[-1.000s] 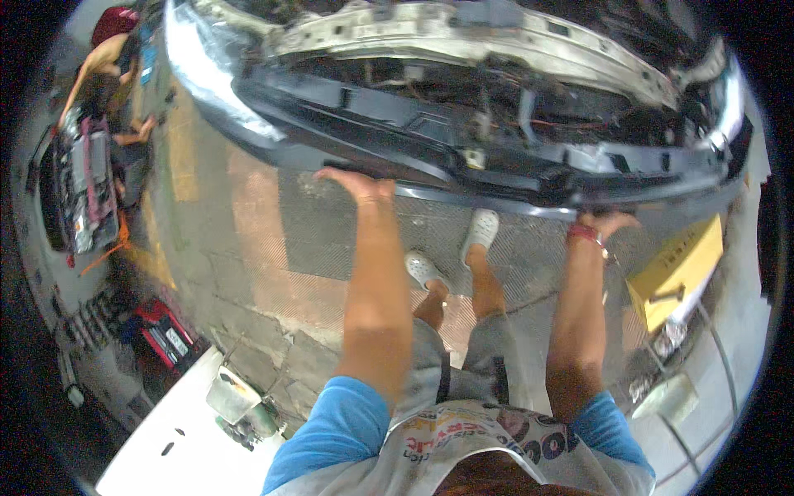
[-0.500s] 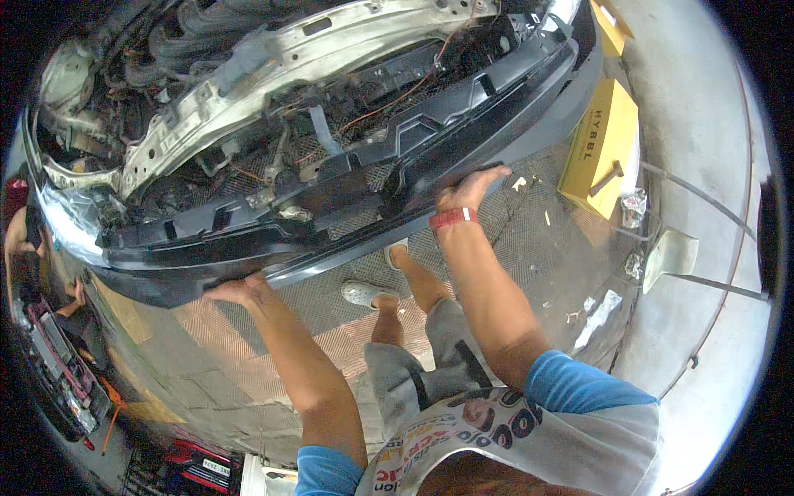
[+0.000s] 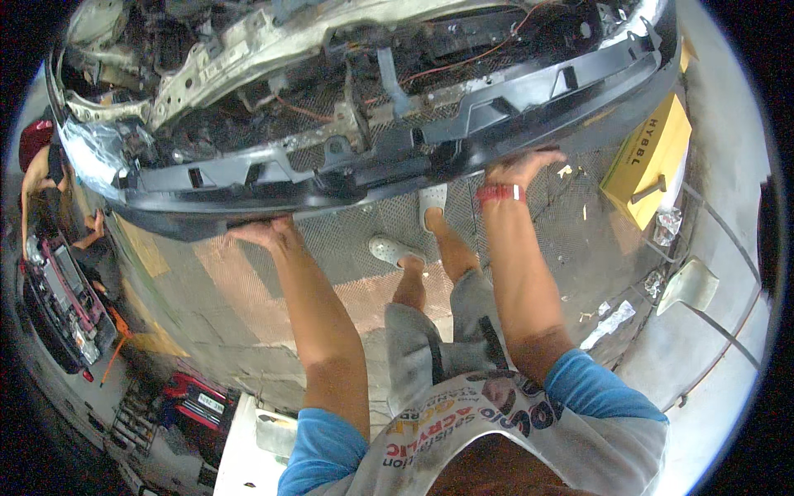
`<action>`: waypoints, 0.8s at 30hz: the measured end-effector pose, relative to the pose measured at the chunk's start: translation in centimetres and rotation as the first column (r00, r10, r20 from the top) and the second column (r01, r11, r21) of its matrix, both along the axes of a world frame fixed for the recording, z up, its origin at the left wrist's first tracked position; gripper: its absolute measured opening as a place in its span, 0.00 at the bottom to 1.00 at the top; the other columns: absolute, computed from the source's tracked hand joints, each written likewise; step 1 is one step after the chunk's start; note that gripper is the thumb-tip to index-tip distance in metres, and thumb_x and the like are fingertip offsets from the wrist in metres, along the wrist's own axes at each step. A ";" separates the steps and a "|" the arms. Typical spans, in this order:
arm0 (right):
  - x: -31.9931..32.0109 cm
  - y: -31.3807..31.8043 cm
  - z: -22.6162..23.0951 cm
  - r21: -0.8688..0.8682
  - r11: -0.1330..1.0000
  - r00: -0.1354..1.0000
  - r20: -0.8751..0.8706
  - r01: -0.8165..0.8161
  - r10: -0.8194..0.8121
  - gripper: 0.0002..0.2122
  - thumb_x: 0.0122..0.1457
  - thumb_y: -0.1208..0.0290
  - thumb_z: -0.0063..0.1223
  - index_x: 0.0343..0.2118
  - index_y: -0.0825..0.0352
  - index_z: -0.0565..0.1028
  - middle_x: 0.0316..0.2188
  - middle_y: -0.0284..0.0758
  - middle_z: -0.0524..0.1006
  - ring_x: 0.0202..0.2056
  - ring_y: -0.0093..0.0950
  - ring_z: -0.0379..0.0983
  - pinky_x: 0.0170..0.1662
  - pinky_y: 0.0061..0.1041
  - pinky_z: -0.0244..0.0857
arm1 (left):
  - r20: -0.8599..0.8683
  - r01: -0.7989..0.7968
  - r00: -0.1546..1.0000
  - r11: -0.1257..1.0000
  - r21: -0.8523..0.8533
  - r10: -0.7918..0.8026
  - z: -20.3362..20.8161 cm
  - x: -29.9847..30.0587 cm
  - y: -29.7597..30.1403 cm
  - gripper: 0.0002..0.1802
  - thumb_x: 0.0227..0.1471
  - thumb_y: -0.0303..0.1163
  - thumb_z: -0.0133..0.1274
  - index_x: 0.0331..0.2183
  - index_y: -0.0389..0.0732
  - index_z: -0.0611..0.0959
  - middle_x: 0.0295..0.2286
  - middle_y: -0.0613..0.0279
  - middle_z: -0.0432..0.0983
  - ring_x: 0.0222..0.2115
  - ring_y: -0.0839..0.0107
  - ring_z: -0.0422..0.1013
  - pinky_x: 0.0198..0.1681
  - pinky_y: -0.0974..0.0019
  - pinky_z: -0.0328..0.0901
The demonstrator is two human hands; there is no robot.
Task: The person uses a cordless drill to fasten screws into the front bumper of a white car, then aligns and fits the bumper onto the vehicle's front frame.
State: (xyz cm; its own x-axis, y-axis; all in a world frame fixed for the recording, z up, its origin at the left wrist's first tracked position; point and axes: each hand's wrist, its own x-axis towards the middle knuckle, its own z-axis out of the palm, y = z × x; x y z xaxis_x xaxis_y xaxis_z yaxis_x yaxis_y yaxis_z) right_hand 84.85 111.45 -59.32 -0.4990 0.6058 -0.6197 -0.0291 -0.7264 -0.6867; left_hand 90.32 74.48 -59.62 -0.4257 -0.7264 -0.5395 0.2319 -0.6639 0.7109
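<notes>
A long dark grey car bumper [image 3: 463, 161] spans the front of a car whose engine bay [image 3: 281, 83] lies exposed. My left hand [image 3: 271, 234] holds the bumper's lower edge from beneath on its left part, thumb pointing outward. Farther right, my right hand [image 3: 521, 169], with a red band [image 3: 500, 193] at the wrist, supports the same edge in a like way, thumb also outward. The bumper hides most of the fingers of both hands. A clear headlight [image 3: 98, 157] sits at the bumper's left end.
At the right stand a yellow box [image 3: 649, 161] with a hammer-like tool [image 3: 648, 190] on it and a stool-like pale seat [image 3: 689, 287]. Crumpled plastic [image 3: 609, 324] lies on the floor. Left, another person [image 3: 41, 186] crouches by a dark car part [image 3: 70, 310].
The bumper and both hands now appear higher and farther right in the picture, along with the car and the floor, as the view has shifted. Both hands keep their hold.
</notes>
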 end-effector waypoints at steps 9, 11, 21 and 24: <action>3.3 1.4 -2.2 0.020 1.000 1.000 -0.001 -0.003 0.003 0.49 0.52 0.22 0.20 0.67 0.61 0.52 0.67 0.40 0.52 0.65 0.44 0.50 0.67 0.45 0.43 | -0.070 0.080 0.995 0.996 0.044 -0.077 -0.8 3.1 -0.4 0.60 0.39 0.84 0.26 0.60 0.47 0.62 0.61 0.52 0.54 0.59 0.43 0.53 0.59 0.30 0.49; 3.7 1.0 -1.7 0.004 1.000 0.999 0.034 0.003 -0.004 0.50 0.52 0.22 0.19 0.67 0.61 0.52 0.67 0.40 0.52 0.65 0.44 0.49 0.67 0.46 0.43 | -0.014 -0.035 0.999 0.994 0.104 0.036 0.6 2.6 0.8 0.48 0.45 0.76 0.41 0.52 0.45 0.76 0.53 0.55 0.70 0.51 0.47 0.67 0.56 0.35 0.59; 5.3 -1.0 -0.5 0.061 0.998 0.995 0.098 -0.019 0.013 0.50 0.52 0.22 0.17 0.67 0.61 0.50 0.68 0.40 0.51 0.66 0.44 0.46 0.67 0.46 0.41 | 0.092 0.052 0.994 0.996 0.076 -0.059 0.4 4.4 -0.3 0.61 0.40 0.85 0.24 0.61 0.49 0.63 0.62 0.55 0.55 0.61 0.44 0.53 0.61 0.31 0.47; 5.8 -1.2 -1.1 0.047 0.999 0.988 0.152 -0.018 0.010 0.49 0.53 0.23 0.15 0.67 0.61 0.50 0.68 0.40 0.51 0.67 0.44 0.46 0.67 0.46 0.40 | 0.112 0.059 0.992 0.996 0.062 -0.066 0.6 4.5 -0.5 0.62 0.39 0.86 0.23 0.62 0.49 0.63 0.63 0.55 0.54 0.61 0.44 0.53 0.61 0.31 0.46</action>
